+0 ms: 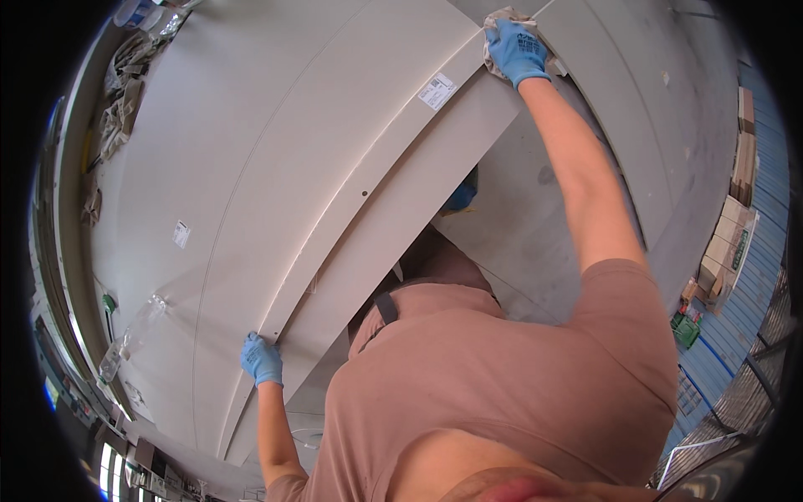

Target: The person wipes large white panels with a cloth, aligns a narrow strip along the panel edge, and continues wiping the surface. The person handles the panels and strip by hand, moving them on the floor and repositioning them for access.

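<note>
A large light-grey panel with a long raised edge strip stretches in front of me. My left hand, in a blue glove, is closed on the strip's near-left end, its fingers curled at the edge. Far off at the right end of the strip, my right hand, also gloved in blue, presses a crumpled beige cloth against the panel's corner. A white label is stuck on the strip near the right hand, and a smaller white label sits farther left on the panel.
Another grey panel stands to the right. Crumpled rags and clear plastic wrap lie along the left side. Cardboard boxes and a green object are by the blue slatted surface at right. Something blue shows below the panel.
</note>
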The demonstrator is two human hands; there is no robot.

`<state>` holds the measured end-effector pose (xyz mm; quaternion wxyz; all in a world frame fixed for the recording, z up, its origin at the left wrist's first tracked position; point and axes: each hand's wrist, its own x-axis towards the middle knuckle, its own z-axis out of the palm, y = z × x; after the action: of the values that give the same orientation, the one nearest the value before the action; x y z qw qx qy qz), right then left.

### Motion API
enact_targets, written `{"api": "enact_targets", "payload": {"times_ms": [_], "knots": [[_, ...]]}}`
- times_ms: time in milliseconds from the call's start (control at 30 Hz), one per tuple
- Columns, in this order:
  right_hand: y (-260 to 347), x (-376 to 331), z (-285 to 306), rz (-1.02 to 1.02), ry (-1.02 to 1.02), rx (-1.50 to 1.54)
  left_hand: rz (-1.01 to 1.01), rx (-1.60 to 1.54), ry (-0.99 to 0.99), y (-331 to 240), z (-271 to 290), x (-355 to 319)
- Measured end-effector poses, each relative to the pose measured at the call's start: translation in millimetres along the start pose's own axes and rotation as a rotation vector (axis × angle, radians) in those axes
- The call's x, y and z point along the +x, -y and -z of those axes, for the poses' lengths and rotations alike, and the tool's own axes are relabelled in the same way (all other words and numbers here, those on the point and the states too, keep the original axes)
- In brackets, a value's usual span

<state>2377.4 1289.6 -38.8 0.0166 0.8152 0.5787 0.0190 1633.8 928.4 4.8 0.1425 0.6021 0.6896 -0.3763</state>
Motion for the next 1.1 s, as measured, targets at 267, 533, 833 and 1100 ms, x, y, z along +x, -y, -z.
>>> {"api": "enact_targets", "payload": {"times_ms": [267, 533, 833, 1100], "knots": [[-28.1, 26.6, 81.7, -0.355, 0.177, 0.293, 0.027, 0.064, -0.004, -1.6, 2.7, -0.3], [32.9, -59.8, 37.3, 0.634, -0.212, 0.176, 0.015, 0.043, 0.060, -3.9, 6.4, 3.8], [-1.2, 34.7, 12.3, -0.068, 0.081, 0.258, -0.006, 0.079, 0.109, 3.8, 1.2, 8.7], [37.9, -26.5, 20.7, 0.288, -0.077, 0.265, -0.009, 0.131, 0.157, 2.4, 4.0, 14.2]]}}
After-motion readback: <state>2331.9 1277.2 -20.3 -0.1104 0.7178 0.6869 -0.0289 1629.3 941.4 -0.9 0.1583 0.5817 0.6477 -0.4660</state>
